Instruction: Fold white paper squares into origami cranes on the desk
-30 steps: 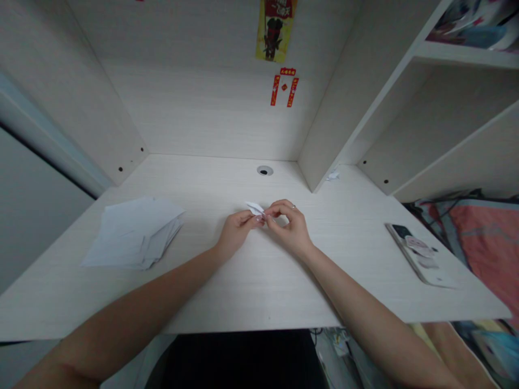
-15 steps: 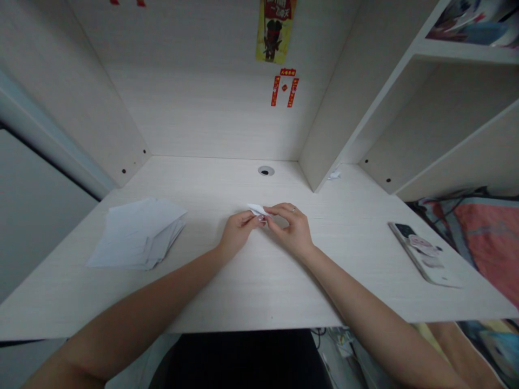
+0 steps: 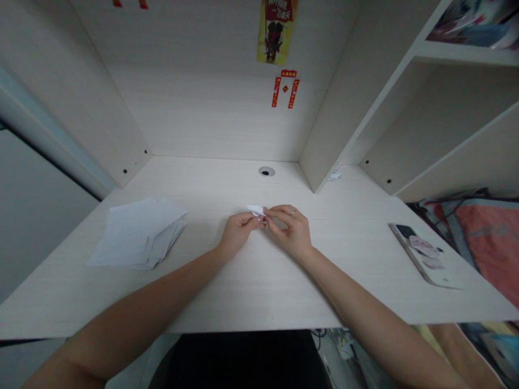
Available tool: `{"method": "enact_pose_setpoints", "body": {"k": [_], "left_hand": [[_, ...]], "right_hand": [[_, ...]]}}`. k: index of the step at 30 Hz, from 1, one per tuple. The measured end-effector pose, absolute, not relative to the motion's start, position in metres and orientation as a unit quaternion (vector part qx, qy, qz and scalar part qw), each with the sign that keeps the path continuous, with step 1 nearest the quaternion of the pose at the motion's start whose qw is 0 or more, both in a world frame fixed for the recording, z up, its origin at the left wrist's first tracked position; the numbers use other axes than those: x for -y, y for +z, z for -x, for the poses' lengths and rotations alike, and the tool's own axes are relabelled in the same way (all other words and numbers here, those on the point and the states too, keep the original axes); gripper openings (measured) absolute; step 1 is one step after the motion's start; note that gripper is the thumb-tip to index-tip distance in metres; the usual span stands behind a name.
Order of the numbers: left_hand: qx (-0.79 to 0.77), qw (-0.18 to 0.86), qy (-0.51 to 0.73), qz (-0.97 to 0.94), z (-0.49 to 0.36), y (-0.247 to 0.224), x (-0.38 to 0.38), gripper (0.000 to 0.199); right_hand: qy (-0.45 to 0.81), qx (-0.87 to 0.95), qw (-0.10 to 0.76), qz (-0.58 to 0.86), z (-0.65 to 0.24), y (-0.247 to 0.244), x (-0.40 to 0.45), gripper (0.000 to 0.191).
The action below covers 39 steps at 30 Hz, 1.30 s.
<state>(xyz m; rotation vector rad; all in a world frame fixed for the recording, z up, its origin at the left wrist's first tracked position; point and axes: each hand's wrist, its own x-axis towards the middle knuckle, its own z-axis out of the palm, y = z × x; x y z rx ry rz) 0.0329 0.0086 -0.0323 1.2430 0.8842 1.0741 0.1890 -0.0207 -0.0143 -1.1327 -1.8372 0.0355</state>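
A small folded piece of white paper (image 3: 255,209) is pinched between my two hands, just above the middle of the desk. My left hand (image 3: 238,229) grips its lower left part, thumb and fingers closed together. From the right, my right hand (image 3: 291,227) holds the paper's other side with thumb and fingertips; a ring shows on one finger. My fingers cover part of the paper, so its full folded shape is hidden. To the left lies a loose stack of white paper sheets (image 3: 130,232).
A phone (image 3: 424,254) with a decorated case lies on the right of the white desk (image 3: 227,302). A cable hole (image 3: 266,171) is at the back. An upright partition (image 3: 324,156) stands at the right rear. Red cloth (image 3: 482,232) lies beyond the desk's right edge.
Almost nothing differs. Both hands keep hold of the paper, with only slight finger movement, and the whole view has shifted a little.
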Motion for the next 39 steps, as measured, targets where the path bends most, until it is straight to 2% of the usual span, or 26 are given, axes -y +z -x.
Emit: {"method": "enact_pose_setpoints", "body": {"k": [11,17,21,25,30,39], "left_hand": [[-0.372,0.600,0.453,-0.544,-0.031,-0.035,-0.010,0.024],[-0.368,0.561,0.462,-0.580,-0.032,-0.028,-0.009,0.025],[-0.367,0.559,0.468,-0.578,-0.033,-0.023,-0.007,0.040],[-0.364,0.558,0.471,-0.578,-0.032,-0.023,-0.007,0.034],[-0.371,0.571,0.500,-0.535,-0.033,-0.020,-0.005,0.038],[-0.386,0.569,0.502,-0.525,-0.033,-0.019,-0.004,0.025]], "right_hand": [[0.048,0.743,0.478,0.466,-0.186,-0.010,0.021,0.013],[0.197,0.688,0.508,0.479,-0.186,-0.012,0.015,0.011],[0.354,0.636,0.502,0.467,-0.188,-0.017,0.008,0.019],[0.454,0.582,0.508,0.445,-0.188,-0.017,0.006,0.025],[0.525,0.529,0.522,0.415,-0.185,-0.018,0.008,0.029],[0.553,0.498,0.527,0.411,-0.183,-0.020,0.009,0.027]]}}
